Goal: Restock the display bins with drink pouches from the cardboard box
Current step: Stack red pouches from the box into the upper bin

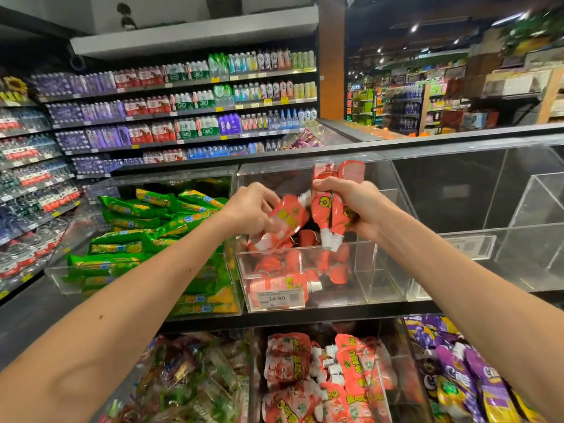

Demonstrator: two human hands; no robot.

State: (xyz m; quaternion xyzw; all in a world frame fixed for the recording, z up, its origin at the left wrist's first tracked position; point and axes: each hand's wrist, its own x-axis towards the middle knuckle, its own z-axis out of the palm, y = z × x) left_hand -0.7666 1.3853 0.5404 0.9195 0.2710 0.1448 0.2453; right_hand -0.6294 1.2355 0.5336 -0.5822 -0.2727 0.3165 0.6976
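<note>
While my right grip [354,206] clutches a crinkled bunch of glossy red pouches [331,212] above the clear acrylic bin [375,270], my left grip [250,209] pinches one pouch [288,219]; the bin's right half lies open.

Bright, even store light falls from above, with soft shadows. Small ceiling spotlights [415,27] glare in the dimmer far aisle. The clear display bins [381,270] carry pale reflections. Wide-angle distortion bends the bottle shelves [183,111] towards the left edge, where detail turns blurred and smeared.
</note>
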